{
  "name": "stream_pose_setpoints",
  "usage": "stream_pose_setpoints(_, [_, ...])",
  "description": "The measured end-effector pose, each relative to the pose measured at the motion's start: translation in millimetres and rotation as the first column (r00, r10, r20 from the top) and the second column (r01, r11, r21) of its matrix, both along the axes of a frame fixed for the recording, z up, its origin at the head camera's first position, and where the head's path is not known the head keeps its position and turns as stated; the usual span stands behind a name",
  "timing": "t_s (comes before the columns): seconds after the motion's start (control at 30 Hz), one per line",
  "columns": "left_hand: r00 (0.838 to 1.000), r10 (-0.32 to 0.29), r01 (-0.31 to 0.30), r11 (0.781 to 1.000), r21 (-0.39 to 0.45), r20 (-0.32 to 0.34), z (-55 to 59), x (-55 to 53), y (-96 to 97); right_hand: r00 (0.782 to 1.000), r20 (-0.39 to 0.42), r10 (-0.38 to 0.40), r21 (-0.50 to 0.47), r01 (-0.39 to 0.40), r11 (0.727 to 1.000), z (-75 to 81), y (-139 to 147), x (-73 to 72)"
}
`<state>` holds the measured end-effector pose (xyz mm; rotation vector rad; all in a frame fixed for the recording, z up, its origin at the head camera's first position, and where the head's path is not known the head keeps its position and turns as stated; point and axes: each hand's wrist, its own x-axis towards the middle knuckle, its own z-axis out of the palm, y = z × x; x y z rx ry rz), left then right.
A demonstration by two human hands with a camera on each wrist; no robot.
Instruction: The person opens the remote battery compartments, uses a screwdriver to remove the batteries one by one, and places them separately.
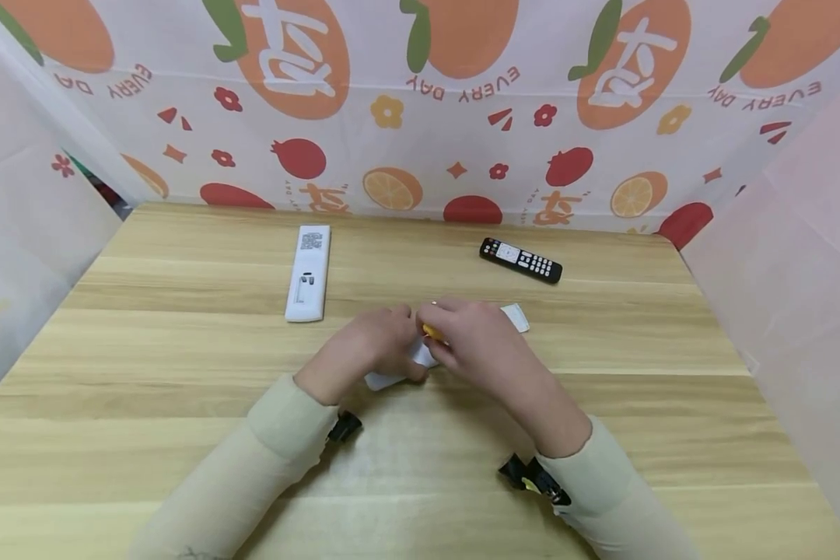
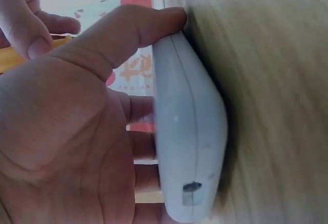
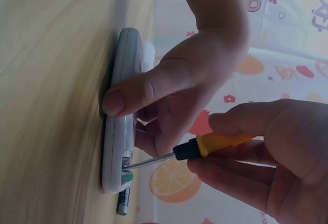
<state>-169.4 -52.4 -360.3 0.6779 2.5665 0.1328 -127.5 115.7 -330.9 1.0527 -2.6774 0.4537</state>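
My left hand (image 1: 385, 342) holds a white remote control (image 2: 189, 116) low over the table, its thumb along one long edge and its fingers at the other side. A screwdriver with a yellow handle and black collar (image 3: 218, 143) is gripped in my right hand (image 1: 479, 338). Its metal shaft (image 3: 156, 160) reaches into the opening near the remote's end, where a green battery-like part (image 3: 127, 176) shows. Whether the tip touches that part cannot be told. Just beyond this end of the remote, a dark cylindrical battery (image 3: 123, 201) appears in the right wrist view.
A second white remote (image 1: 308, 272) lies back-up at the left, its battery compartment uncovered. The black remote (image 1: 521, 260) lies buttons-up at the back right. A small flat white piece (image 1: 516, 317) sits beside my right hand, partly hidden. A fruit-printed curtain (image 1: 420, 140) borders the wooden table.
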Motion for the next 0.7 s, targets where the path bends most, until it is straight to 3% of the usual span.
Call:
stream_pose_setpoints(0.23, [0.998, 0.058, -0.059, 0.998, 0.017, 0.034, 1.8, 0.3, -1.1, 0.996, -0.037, 0.079, 0.084, -0.076, 0.994, 1.6, -1.4, 2.5])
stream_pose_setpoints(0.53, [0.999, 0.033, -0.033, 0.999, 0.022, 0.016, 1.8, 0.0, 2.0, 0.982, -0.06, 0.178, 0.106, -0.171, 0.98, -1.6, -2.9, 6.4])
stream_pose_setpoints(0.7, [1.0, 0.003, -0.003, 1.0, 0.006, 0.009, 0.0, 0.1, 0.8, 0.99, -0.003, 0.138, 0.077, -0.137, 0.988, 0.8, 3.3, 2.4])
